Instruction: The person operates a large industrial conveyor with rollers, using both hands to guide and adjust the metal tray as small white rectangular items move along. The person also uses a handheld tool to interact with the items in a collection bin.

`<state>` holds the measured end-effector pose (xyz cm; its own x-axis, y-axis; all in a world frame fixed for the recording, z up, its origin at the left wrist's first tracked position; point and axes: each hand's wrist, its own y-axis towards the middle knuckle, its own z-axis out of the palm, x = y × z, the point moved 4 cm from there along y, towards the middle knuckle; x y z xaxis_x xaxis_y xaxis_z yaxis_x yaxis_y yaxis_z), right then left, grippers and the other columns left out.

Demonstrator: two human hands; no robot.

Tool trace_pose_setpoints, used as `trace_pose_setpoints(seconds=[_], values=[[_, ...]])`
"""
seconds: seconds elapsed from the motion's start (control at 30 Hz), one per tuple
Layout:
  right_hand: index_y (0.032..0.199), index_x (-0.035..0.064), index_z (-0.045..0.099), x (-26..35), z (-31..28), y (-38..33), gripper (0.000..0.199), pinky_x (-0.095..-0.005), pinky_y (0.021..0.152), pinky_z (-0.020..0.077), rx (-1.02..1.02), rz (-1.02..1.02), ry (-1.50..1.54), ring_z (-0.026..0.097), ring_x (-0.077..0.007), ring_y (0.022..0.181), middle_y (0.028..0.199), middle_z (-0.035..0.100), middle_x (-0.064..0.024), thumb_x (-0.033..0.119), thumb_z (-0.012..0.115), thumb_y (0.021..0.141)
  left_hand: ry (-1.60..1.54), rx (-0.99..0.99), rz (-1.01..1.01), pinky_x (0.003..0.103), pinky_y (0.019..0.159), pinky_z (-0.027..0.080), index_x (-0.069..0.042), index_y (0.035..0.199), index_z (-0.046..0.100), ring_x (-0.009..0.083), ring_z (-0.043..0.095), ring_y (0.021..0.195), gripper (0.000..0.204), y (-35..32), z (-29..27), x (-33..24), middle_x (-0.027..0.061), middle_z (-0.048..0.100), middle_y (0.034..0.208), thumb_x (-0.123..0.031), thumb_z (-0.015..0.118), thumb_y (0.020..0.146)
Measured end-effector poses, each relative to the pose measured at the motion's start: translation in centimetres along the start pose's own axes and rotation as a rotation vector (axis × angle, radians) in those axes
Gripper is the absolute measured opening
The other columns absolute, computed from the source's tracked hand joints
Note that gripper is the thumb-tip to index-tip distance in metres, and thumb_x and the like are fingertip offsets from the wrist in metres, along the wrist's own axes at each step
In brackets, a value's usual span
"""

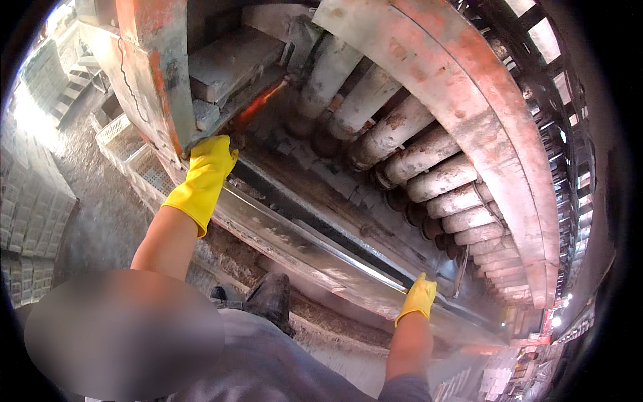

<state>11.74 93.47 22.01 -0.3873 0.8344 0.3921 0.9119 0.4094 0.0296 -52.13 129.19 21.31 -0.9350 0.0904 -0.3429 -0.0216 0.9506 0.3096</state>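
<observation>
My left hand (213, 161), in a long yellow rubber glove, is closed at the near edge of a long metal trough (295, 234), beside a worn, orange-stained post (157, 80). Its fingertips are turned away, so what they hold is hidden. Farther right along the same edge, my right hand (420, 296), also yellow-gloved, is closed with the fingers curled over. Whatever lies in its grasp is not visible. A dark slot with a bright metal rim runs between both hands.
Behind the trough stands a row of thick, dirty cylinders (395, 127) under a curved, rust-stained beam (462, 87). An orange glow (261, 100) shows near a grey block (234, 63). Plastic crates (147, 167) sit at left, near stacked pale blocks (30, 201).
</observation>
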Motion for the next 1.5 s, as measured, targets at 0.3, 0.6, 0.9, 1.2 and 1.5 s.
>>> trace_pose_setpoints(seconds=[0.3, 0.6, 0.9, 1.2, 1.5], values=[[0.107, -0.0087, 0.073, 3.1, 0.9, 1.5, 0.044, -0.0376, 0.09, 0.0565, -0.072, -0.325, -0.148, 0.073, -0.0323, 0.102, 0.111, 0.078, -0.0208, 0.03, 0.051, 0.11, 0.008, -0.01, -0.004, 0.054, 0.087, 0.057, -0.008, 0.097, 0.075, 0.0448, 0.072, 0.098, 0.03, 2.8, 0.5, -2.1, 0.021, 0.076, 0.1, -0.035, 0.077, 0.086], [0.105, 0.003, 0.075, 5.5, 1.5, 4.4, 0.029, -0.0356, 0.084, 0.06, -0.145, -0.63, -0.761, 0.076, -0.0277, 0.097, 0.103, 0.077, -0.0169, 0.009, 0.047, 0.108, 0.03, 0.075, -0.041, 0.053, 0.093, 0.056, -0.008, 0.105, 0.077, 0.0443, 0.072, 0.103, 0.035, 5.6, 1.4, -3.8, 0.0225, 0.077, 0.107, -0.041, 0.072, 0.092], [0.124, 0.0015, 0.07, 6.7, 1.3, 8.3, 0.029, -0.0411, 0.088, 0.0602, -0.02, -0.442, -0.672, 0.074, -0.0346, 0.105, 0.115, 0.071, -0.024, 0.017, 0.05, 0.109, 0.054, 0.156, -0.054, 0.054, 0.092, 0.056, -0.008, 0.113, 0.074, 0.0442, 0.071, 0.109, 0.045, 7.3, 3.1, -4.0, 0.0231, 0.076, 0.112, -0.047, 0.075, 0.091], [0.141, 0.0035, 0.065, 2.7, 3.0, 11.6, 0.038, -0.0415, 0.092, 0.0603, 0.053, -0.216, -0.529, 0.071, -0.037, 0.116, 0.122, 0.068, -0.028, 0.015, 0.045, 0.11, 0.098, 0.172, -0.039, 0.054, 0.095, 0.056, -0.007, 0.115, 0.074, 0.0449, 0.07, 0.111, 0.045, 7.8, 2.9, -4.5, 0.0234, 0.076, 0.115, -0.046, 0.074, 0.092], [0.126, -0.0124, 0.066, 1.6, 2.2, 8.5, 0.065, -0.0478, 0.1, 0.0539, 0.031, -0.099, -0.287, 0.07, -0.0471, 0.115, 0.124, 0.07, -0.0359, 0.047, 0.061, 0.102, 0.099, 0.148, -0.047, 0.054, 0.096, 0.055, -0.007, 0.11, 0.074, 0.0444, 0.07, 0.111, 0.042, 4.8, 1.0, -3.6, 0.0225, 0.076, 0.114, -0.044, 0.076, 0.091]])
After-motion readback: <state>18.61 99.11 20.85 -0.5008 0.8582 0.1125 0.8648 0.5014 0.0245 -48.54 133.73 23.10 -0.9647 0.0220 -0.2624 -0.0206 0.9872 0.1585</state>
